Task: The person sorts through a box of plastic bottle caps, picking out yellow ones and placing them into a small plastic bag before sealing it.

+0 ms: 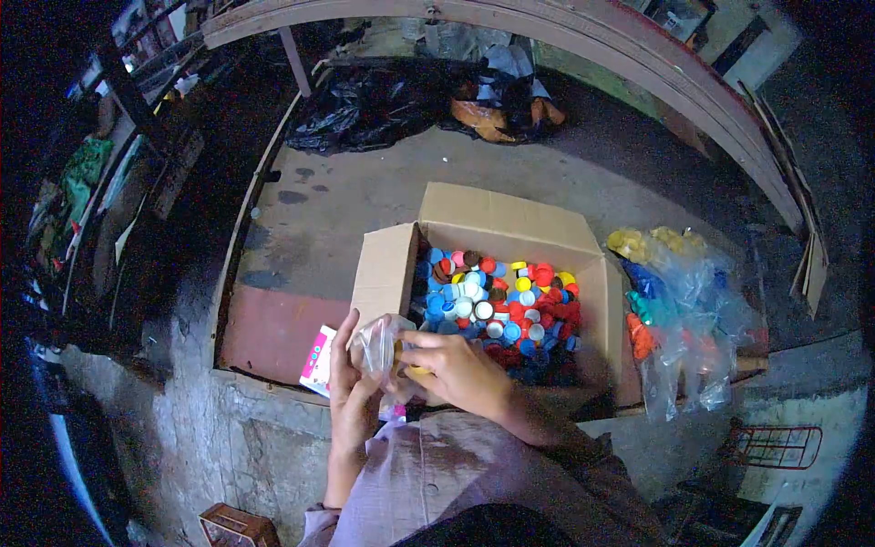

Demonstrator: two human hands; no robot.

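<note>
Plastic bag (374, 345) | gripped by left hand (351, 397), right hand (456, 369) | no legible writing

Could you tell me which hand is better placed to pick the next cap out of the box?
Probably the right hand: it lies nearer the cardboard box of caps, while the left hand grips the clear bag.

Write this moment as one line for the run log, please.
left hand: holds clear bag | right hand: fingers at bag | box: open, full of caps | bags of caps: right of box
</note>
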